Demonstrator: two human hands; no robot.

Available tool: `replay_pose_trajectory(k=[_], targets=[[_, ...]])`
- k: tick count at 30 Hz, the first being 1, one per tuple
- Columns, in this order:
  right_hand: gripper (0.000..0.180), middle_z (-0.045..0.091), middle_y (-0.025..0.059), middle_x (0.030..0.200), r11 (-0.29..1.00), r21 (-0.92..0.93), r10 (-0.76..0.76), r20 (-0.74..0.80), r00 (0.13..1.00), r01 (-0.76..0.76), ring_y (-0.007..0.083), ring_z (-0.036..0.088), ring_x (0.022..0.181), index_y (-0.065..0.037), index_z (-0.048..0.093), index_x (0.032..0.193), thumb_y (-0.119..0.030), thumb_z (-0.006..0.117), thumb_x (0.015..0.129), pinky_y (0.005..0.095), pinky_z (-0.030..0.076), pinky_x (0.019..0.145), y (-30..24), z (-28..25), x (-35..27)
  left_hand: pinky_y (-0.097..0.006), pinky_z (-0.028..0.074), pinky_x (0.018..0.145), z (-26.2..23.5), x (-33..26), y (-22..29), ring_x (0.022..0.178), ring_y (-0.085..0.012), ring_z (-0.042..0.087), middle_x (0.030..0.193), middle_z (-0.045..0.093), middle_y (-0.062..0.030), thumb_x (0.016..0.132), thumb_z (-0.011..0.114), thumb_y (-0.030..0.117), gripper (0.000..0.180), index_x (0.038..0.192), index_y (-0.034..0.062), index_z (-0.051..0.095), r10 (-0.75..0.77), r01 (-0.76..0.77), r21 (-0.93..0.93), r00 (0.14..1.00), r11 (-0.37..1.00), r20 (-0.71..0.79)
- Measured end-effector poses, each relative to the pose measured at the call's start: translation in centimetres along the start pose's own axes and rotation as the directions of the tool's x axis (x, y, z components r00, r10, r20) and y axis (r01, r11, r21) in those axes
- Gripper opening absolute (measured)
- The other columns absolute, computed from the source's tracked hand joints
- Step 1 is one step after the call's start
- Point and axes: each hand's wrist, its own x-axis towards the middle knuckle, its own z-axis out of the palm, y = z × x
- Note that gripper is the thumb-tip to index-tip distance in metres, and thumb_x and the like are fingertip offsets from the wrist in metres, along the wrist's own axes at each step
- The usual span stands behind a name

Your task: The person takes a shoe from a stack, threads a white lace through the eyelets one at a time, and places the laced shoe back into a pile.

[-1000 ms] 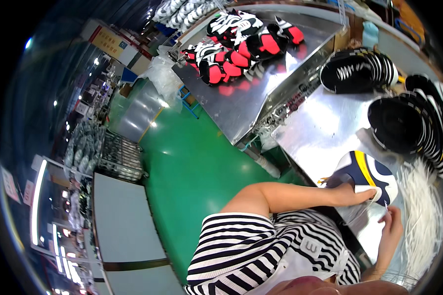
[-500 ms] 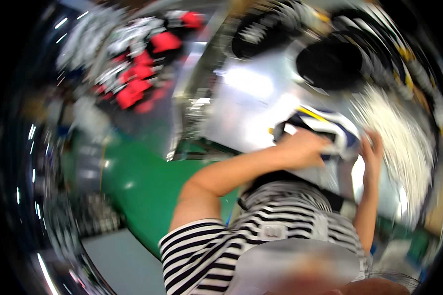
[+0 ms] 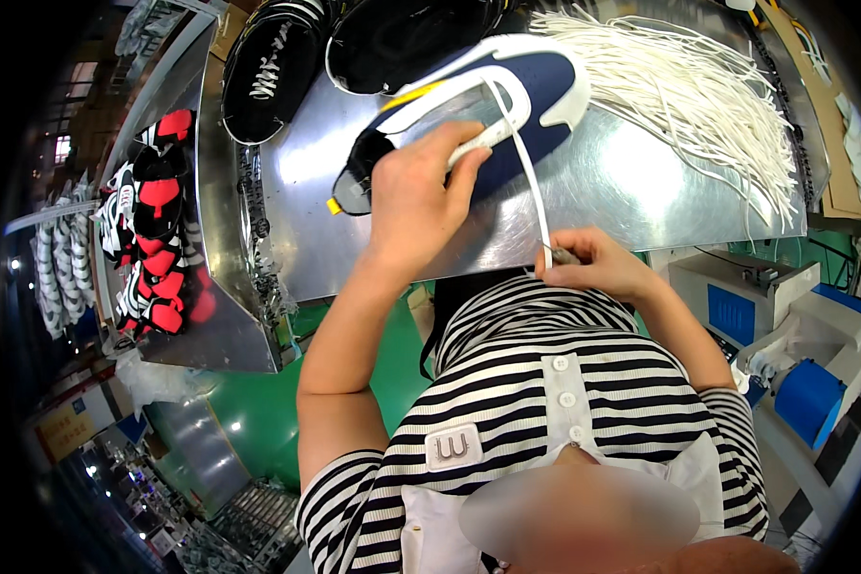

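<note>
A navy and white shoe upper point(image 3: 543, 91) with yellow accents lies tilted over the metal table point(image 3: 306, 230). My left hand point(image 3: 419, 191) grips it at the white eyelet edge, thumb and fingers pinched together. From the far end of the upper's opening, a white shoelace point(image 3: 528, 177) runs down towards me, past the table's near edge. My right hand point(image 3: 603, 266) has the lower part of that lace pinched between thumb and fingers, close to my striped shirt. How the lace passes through the eyelets is too small to make out.
A loose heap of white laces point(image 3: 679, 105) covers the table's right part. Black shoe uppers point(image 3: 277, 72) stand at the back left. Red, black and white uppers point(image 3: 160, 215) fill a lower metal tray at left. A white and blue machine point(image 3: 799, 335) stands at right.
My view has swung right and steadied. My right hand has moved from beside the upper down to the table's near edge, and the lace it holds now shows clearly.
</note>
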Motion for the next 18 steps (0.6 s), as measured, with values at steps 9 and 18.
replay_pose_trajectory(k=[9, 18], targets=[[0.017, 0.042, -0.0052, 0.063, 0.623, 0.759, -0.332, 0.037, 0.943, 0.19, 0.002, 0.027, 0.044, -0.004, 0.053, 0.097, -0.022, 0.053, 0.1, 0.0195, 0.021, 0.041, -2.1, 0.3, 1.5, -0.03, 0.049, 0.06, 0.7, 1.2, 1.8, 0.066, -0.026, 0.066, 0.082, 0.069, -0.0131, 0.082, 0.073, 0.008, 0.019, 0.1, 0.0034, 0.068, 0.184, -0.182, 0.043, 0.982, 0.982, -0.045], [0.01, 0.056, 0.0, 0.062, 0.942, -0.301, -0.239, -0.296, 0.925, 0.147, 0.0041, 0.04, 0.047, -0.003, 0.06, 0.091, -0.012, 0.062, 0.095, 0.019, 0.03, 0.045, -1.1, 1.8, -5.7, -0.028, 0.05, 0.064, -1.6, 3.4, 0.2, 0.066, -0.0183, 0.065, 0.081, 0.071, -0.0115, 0.084, 0.073, 0.014, 0.02, 0.101, 0.0032, 0.07, 0.03, -0.039, -0.043, 0.98, 0.998, -0.199]])
